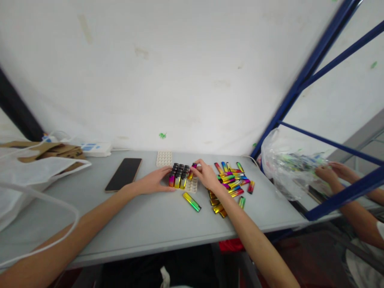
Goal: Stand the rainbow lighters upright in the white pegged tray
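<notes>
A white tray (192, 185) lies on the grey table (144, 220), with several rainbow-coloured lighters (179, 176) standing upright in it. My left hand (156, 181) rests against the left side of that block, fingers curled along it. My right hand (207, 175) pinches one lighter (193, 168) at the tray's right edge. A loose heap of lighters (232, 181) lies just right of my right hand. One single lighter (191, 201) lies flat in front of the tray.
A second white tray (164, 158) and a dark phone (124, 174) lie further back. A power strip (96, 148), cardboard and white bags (36, 168) sit at left. Right, a blue frame (315, 136), a plastic bag (288, 168) and another person's hands (330, 173).
</notes>
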Available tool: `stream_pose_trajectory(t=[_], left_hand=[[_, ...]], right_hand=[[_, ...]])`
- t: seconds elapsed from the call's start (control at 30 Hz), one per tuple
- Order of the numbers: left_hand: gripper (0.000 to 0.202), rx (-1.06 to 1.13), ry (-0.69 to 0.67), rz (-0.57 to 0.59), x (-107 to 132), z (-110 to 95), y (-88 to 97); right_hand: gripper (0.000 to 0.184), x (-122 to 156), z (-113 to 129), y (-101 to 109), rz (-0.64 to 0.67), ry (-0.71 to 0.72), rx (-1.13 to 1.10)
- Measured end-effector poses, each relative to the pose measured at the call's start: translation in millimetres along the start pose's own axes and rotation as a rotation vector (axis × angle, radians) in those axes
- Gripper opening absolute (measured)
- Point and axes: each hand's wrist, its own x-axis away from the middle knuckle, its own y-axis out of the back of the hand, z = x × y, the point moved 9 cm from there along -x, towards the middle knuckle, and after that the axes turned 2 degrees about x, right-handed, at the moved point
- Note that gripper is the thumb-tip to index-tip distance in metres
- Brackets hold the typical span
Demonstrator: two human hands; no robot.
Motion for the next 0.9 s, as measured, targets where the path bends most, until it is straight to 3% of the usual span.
stream_pose_trajectory(t=[0.2, 0.4, 0.6, 0.9], left_hand=[[0.085, 0.014, -0.022, -0.029, 3, 1, -1.2], [0.086, -0.001, -0.006, -0.030, 2, 1, 0.4], [0.088, 0.000, 0.010, -0.035, 3, -1, 2.1], [0.084, 0.042, 0.016, -0.018, 4, -4, 2.0]], right_hand=[[0.018, -4, 2, -1, 0.018, 0.037, 0.071], [0.014, -6, 4, -6, 0.155, 0.056, 0.064], [0.025, -5, 4, 23, -0.061, 0.058, -0.018], [0.023, -1, -5, -15, 0.072, 0.097, 0.048]])
